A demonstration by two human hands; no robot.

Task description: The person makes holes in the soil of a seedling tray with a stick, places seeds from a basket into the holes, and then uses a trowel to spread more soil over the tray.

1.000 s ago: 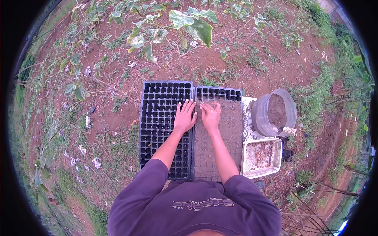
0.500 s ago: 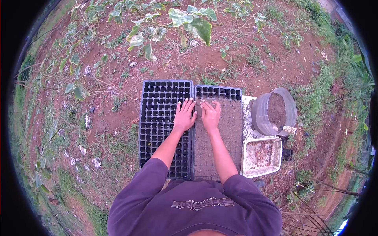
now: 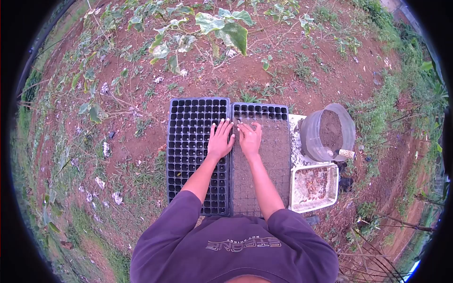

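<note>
My left hand (image 3: 220, 139) lies palm down over the right side of a black seedling tray (image 3: 188, 141), fingers stretched out and pointing away from me. The cells of this tray look dark and unfilled. Beside it stands a second seedling tray (image 3: 261, 112), its cells filled with brown soil (image 3: 271, 165) except for dark cells at the far end. My right hand (image 3: 250, 139) rests on that soil near the tray's left edge, fingers apart and slightly bent. I see nothing held in either hand; the right fingertips touch the soil.
At the right, a translucent tub (image 3: 309, 137) holds dark soil, with a pale-handled tool (image 3: 347, 153) at its rim. Nearer me sits a cream plastic basket (image 3: 314, 207) with brown bits inside. Leafy plants (image 3: 231, 33) stand beyond the trays on reddish ground.
My right hand has shifted slightly left and toward me over the soil. My left hand stays nearly in place. The whole view has moved a little.
</note>
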